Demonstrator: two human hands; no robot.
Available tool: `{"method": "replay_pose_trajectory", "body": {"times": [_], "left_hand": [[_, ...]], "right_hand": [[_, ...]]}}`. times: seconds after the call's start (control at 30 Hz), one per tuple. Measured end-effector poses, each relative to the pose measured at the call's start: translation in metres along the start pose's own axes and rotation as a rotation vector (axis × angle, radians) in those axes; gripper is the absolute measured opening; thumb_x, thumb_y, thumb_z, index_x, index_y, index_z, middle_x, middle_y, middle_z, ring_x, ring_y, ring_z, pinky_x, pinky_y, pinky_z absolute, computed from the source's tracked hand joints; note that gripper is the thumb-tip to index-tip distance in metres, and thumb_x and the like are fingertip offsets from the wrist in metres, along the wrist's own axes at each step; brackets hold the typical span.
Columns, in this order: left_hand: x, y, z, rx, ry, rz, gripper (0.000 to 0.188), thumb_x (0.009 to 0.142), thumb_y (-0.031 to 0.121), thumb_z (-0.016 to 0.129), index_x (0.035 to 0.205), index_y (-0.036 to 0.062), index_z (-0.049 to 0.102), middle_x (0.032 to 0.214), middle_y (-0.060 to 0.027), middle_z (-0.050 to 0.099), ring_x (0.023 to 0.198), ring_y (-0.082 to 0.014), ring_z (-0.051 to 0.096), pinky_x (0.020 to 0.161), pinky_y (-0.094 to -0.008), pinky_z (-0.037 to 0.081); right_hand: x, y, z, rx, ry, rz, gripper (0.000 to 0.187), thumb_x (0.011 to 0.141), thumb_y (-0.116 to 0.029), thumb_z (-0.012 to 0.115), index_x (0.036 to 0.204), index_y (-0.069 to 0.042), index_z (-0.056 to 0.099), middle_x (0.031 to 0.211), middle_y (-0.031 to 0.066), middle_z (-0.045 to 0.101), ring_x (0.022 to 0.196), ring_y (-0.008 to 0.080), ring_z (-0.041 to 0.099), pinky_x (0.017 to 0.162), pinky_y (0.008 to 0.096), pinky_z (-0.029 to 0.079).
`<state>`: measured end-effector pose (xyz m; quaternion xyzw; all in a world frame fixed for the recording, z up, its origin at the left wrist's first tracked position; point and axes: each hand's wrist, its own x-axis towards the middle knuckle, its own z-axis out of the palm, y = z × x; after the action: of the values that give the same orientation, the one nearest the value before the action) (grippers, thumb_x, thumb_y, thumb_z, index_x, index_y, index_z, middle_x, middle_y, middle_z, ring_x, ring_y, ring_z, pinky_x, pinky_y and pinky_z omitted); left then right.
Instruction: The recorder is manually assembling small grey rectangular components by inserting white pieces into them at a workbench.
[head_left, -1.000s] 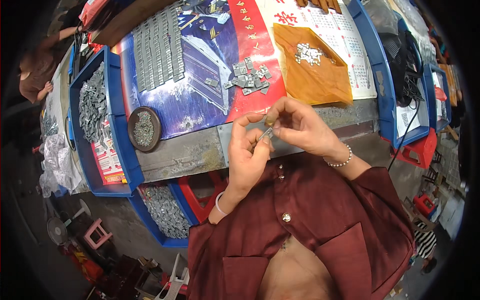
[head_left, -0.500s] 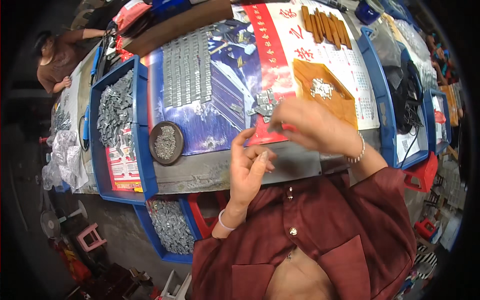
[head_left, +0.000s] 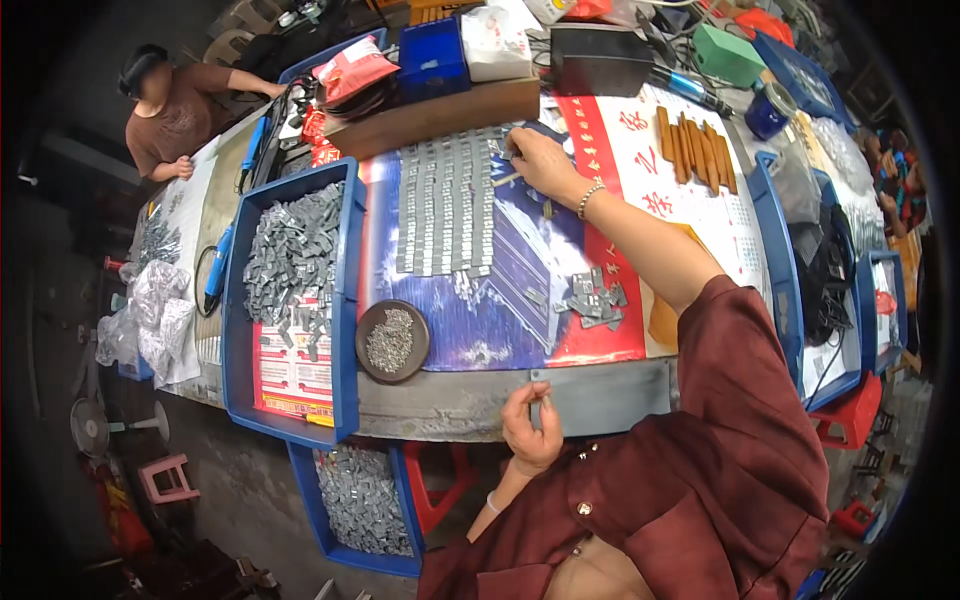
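Observation:
My right hand reaches to the far right end of the rows of small grey pieces, its fingers closed on a small grey piece. Near the table's front edge my left hand is raised with curled fingers, thumb and forefinger close together; anything between them is too small to make out. A loose heap of grey pieces lies on the printed sheet, between my two hands. To the left stands a round dark dish of tiny metal parts.
A blue tray of grey pieces stands left; another blue bin sits below the table edge. Brown sticks lie far right. A wooden beam crosses the back. A person sits at the far left.
My right hand has moved from near my left hand to the far end of the grey rows. My left hand has stayed near the front edge, fingers more curled. The view has shifted.

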<state>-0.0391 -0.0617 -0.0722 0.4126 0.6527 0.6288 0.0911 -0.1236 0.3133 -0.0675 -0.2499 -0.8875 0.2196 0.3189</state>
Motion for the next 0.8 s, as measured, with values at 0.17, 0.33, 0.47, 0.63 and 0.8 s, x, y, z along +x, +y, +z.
{"method": "replay_pose_trajectory", "body": {"times": [0.17,0.33,0.47,0.63,0.8], "left_hand": [[0.000,-0.001,-0.002,-0.058,-0.012,-0.049,0.039,0.085,-0.010,0.050,0.121,-0.0042,0.035,0.103,-0.0190,0.058,0.087,-0.0209,0.061,0.083,-0.0321,0.049],[-0.002,-0.004,-0.003,-0.056,-0.022,-0.041,0.041,0.084,-0.011,0.050,0.122,-0.0041,0.035,0.103,-0.0201,0.058,0.085,-0.0207,0.061,0.080,-0.0312,0.050],[-0.001,-0.003,-0.003,-0.037,-0.040,-0.021,0.040,0.084,-0.011,0.050,0.121,-0.0046,0.036,0.103,-0.0203,0.058,0.085,-0.0209,0.062,0.079,-0.0313,0.050],[0.000,-0.005,-0.002,0.007,0.017,-0.072,0.028,0.082,-0.007,0.054,0.109,-0.0031,0.052,0.096,-0.0157,0.063,0.078,-0.0258,0.066,0.073,-0.0337,0.052],[0.009,0.001,0.001,0.029,0.006,-0.057,0.028,0.081,-0.009,0.055,0.108,-0.0021,0.052,0.091,-0.0145,0.064,0.076,-0.0250,0.065,0.070,-0.0327,0.052]], "right_hand": [[0.025,0.002,0.015,-0.008,0.033,0.013,0.017,0.076,-0.001,0.055,0.092,-0.005,0.050,0.092,0.0168,0.054,0.089,0.0384,0.056,0.076,0.0468,0.045],[0.030,-0.002,0.016,-0.007,0.021,0.045,0.018,0.076,-0.002,0.058,0.092,-0.004,0.050,0.095,0.0169,0.054,0.091,0.0389,0.055,0.077,0.0466,0.045],[0.028,0.005,0.014,-0.003,0.036,0.047,0.019,0.075,-0.003,0.057,0.093,-0.004,0.051,0.094,0.0180,0.053,0.090,0.0394,0.054,0.077,0.0459,0.045],[0.014,-0.004,-0.014,0.060,-0.072,0.020,0.018,0.075,-0.004,0.058,0.093,-0.001,0.053,0.091,0.0184,0.057,0.085,0.0368,0.058,0.075,0.0433,0.047],[-0.051,-0.054,-0.101,0.103,-0.401,-0.019,0.014,0.080,-0.006,0.058,0.091,0.002,0.057,0.087,0.0180,0.064,0.084,0.0313,0.064,0.073,0.0380,0.050]]}}
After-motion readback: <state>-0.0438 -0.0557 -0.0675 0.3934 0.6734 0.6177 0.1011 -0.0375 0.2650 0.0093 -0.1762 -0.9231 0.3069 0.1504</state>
